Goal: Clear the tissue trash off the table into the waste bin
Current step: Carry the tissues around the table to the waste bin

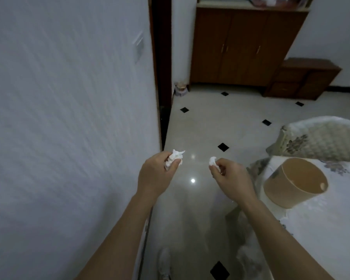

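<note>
My left hand (156, 174) is closed around a crumpled white tissue (175, 156) that sticks out above the fingers. A smaller white tissue wad (213, 161) is pinched in my right hand (232, 178). Both hands are held out over the shiny floor, about level with each other. To the right of my right hand stands a round tan waste bin (287, 195), open at the top, resting on the table (327, 229) with its white floral cloth. The bin's inside looks bare apart from a small hole in its wall.
A white wall (69, 118) runs close along my left, ending at a dark door frame (160, 77). Ahead lie pale floor tiles (210, 122) with black diamonds, a brown cabinet (247, 47) and a low wooden drawer unit (303, 77). A cloth-covered chair back (321, 136) stands beyond the table.
</note>
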Demonstrator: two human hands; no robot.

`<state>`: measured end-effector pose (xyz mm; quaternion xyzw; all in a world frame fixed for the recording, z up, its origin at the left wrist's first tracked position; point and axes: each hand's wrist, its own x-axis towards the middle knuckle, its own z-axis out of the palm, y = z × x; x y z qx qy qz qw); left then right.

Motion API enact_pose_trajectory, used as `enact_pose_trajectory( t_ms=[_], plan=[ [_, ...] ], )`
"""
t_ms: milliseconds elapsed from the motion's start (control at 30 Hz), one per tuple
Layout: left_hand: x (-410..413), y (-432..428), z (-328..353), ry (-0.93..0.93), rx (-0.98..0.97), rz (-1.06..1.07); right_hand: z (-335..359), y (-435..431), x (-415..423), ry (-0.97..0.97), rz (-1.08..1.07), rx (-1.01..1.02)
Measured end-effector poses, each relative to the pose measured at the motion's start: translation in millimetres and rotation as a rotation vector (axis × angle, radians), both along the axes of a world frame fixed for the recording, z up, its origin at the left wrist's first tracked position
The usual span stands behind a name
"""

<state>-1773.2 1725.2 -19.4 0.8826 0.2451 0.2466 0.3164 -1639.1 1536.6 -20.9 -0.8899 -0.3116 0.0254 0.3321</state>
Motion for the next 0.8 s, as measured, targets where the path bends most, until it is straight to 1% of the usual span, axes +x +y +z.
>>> enact_pose_trajectory(
  t_ms=[200, 333, 567, 667, 800],
  plan=[
    [115.4, 48.9, 19.5, -0.034, 0.003, -0.217, 19.9, 40.0, 69.0, -0.042, -0.165, 0.011],
    [175.0, 59.2, 22.7, -0.045, -0.007, -0.35, 18.7, 47.2, 104.4, -0.06, -0.258, 0.028],
    [280.3, 52.0, 16.0, -0.037, 0.013, -0.514, 13.6, 30.9, 177.7, -0.069, -0.456, -0.006],
    [334.0, 40.7, 15.8, -0.035, 0.031, -0.58, 8.9, 18.8, 217.6, -0.068, -0.554, 0.016],
    [411.8, 19.1, 15.8, 0.011, 0.059, -0.668, 2.5, 0.7, 277.2, -0.084, -0.657, 0.013]
  ],
)
